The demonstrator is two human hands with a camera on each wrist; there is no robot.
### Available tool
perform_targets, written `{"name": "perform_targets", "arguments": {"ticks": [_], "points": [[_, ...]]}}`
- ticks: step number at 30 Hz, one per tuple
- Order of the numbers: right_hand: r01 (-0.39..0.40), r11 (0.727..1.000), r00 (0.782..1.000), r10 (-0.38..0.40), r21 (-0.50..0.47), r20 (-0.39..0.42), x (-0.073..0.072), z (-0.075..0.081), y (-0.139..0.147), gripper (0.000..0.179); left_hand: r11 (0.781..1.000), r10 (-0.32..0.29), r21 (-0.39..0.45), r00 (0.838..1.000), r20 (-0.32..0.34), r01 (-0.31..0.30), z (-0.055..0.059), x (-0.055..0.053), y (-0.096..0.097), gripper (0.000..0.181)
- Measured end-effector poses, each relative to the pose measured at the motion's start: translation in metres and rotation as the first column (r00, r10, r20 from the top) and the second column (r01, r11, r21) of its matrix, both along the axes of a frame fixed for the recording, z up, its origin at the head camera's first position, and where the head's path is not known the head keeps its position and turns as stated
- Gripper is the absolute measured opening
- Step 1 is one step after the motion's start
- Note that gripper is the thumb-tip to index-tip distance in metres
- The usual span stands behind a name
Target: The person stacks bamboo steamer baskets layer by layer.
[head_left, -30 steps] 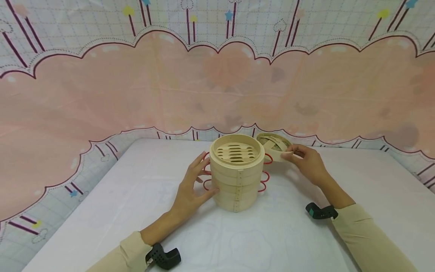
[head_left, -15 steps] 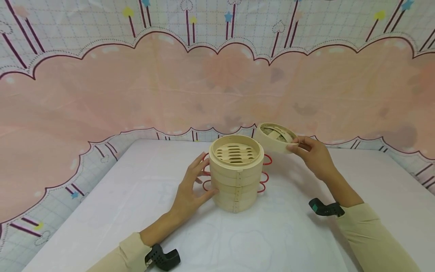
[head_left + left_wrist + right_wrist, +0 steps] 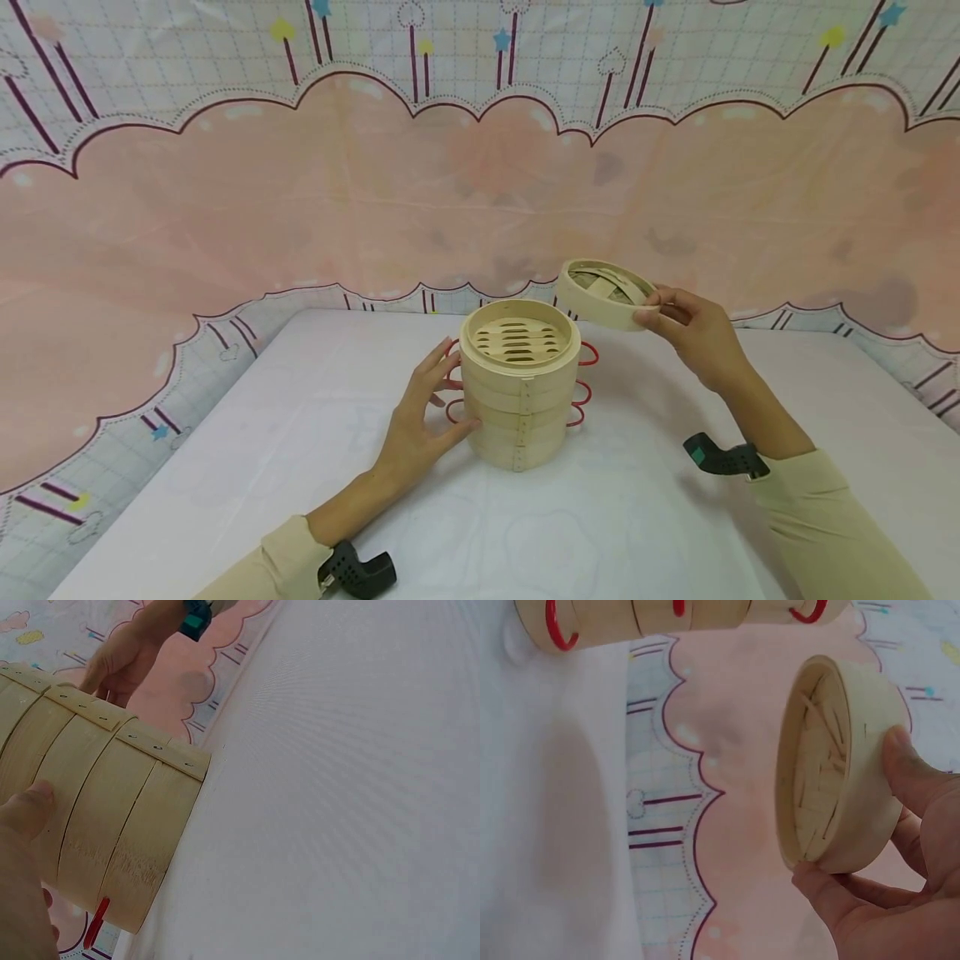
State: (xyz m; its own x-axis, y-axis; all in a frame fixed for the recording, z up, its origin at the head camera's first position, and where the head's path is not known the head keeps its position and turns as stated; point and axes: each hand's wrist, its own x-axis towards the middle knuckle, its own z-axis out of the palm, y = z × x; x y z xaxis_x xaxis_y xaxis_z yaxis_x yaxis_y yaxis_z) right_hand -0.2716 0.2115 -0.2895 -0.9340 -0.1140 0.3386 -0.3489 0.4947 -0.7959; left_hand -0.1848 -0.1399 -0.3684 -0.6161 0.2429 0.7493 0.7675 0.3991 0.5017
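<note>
A stacked bamboo steamer (image 3: pixel 517 417) stands upright on the white table, its top tier showing a slotted base and red loops sticking out at both sides. My left hand (image 3: pixel 420 417) holds its left side, thumb (image 3: pixel 34 802) on the front wall and fingers partly hidden behind. In the air at the back right is the round bamboo steamer lid (image 3: pixel 600 302), tilted, with woven strips inside its rim. My right hand (image 3: pixel 693 337) pinches the lid's right edge. The right wrist view shows the lid (image 3: pixel 866 765) between thumb and fingers.
The white table (image 3: pixel 360 358) extends around the steamer. Behind it hangs a printed pink and white cloth (image 3: pixel 375 208). Black wrist cameras sit on the left wrist (image 3: pixel 360 571) and the right wrist (image 3: pixel 723 457).
My right hand has lifted the lid from behind the steamer, up and slightly right, then a little left. The left hand and the steamer have stayed in place.
</note>
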Motion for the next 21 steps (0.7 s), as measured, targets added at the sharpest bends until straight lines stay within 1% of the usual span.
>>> {"name": "perform_targets", "arguments": {"ticks": [2,4,11,16,21], "points": [[-0.002,1.000,1.000,0.002,-0.004,0.001,0.002,0.002,-0.003,0.045,1.000,-0.002,0.001,1.000,-0.008,0.002,0.001,0.001,0.000,0.083],[-0.009,1.000,1.000,0.009,-0.006,-0.009,0.003,0.004,-0.005,0.043,1.000,-0.005,0.006,1.000,-0.018,0.005,0.008,0.007,0.003,0.081],[-0.021,1.000,0.998,0.020,-0.013,-0.062,0.005,0.008,-0.007,0.039,1.000,-0.006,0.008,1.000,-0.028,0.006,0.007,0.005,0.003,0.081],[-0.047,0.998,0.995,0.042,-0.051,-0.090,0.005,0.009,-0.008,0.035,1.000,-0.007,0.010,1.000,-0.023,0.008,0.007,0.004,0.004,0.081],[-0.063,0.996,0.994,0.058,-0.057,-0.089,0.008,0.013,-0.011,0.034,1.000,-0.010,0.016,1.000,-0.017,0.010,0.007,0.003,0.004,0.080]]}}
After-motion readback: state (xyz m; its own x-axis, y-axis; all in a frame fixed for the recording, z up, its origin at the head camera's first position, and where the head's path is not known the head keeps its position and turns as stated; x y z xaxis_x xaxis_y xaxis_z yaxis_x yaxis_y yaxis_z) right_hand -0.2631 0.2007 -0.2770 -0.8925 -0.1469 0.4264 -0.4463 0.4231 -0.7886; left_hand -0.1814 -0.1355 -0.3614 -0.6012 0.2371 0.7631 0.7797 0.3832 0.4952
